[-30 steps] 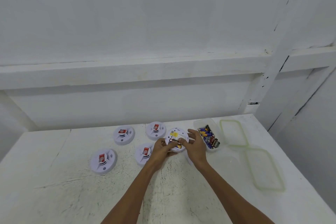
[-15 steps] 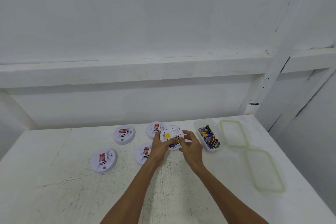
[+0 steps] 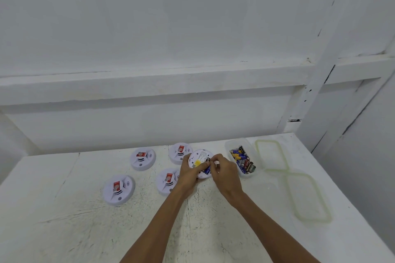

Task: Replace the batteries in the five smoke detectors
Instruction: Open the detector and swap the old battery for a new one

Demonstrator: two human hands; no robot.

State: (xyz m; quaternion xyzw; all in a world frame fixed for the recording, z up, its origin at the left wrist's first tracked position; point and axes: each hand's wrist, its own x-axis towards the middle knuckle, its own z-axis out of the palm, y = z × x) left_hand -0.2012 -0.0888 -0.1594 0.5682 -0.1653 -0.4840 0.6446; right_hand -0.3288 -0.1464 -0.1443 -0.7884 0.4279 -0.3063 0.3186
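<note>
My left hand (image 3: 189, 174) grips a white round smoke detector (image 3: 199, 157) turned back side up, tilted toward me, with a yellow sticker and a label showing. My right hand (image 3: 223, 170) pinches a blue battery (image 3: 207, 170) at the detector's battery slot. Several other white detectors with red stickers lie face up on the table: one at the far left (image 3: 118, 189), one behind it (image 3: 142, 158), one near my left wrist (image 3: 167, 180), and one partly hidden behind the held detector (image 3: 178, 151).
A clear plastic box (image 3: 232, 145) holding several batteries stands right of my hands. Two clear lids with greenish rims (image 3: 271, 153) (image 3: 307, 196) lie further right. The white table (image 3: 64, 230) meets a white wall at the back; its right edge drops off.
The held detector has been lifted and tilted a little toward the left. My right hand's fingers moved onto the battery slot.
</note>
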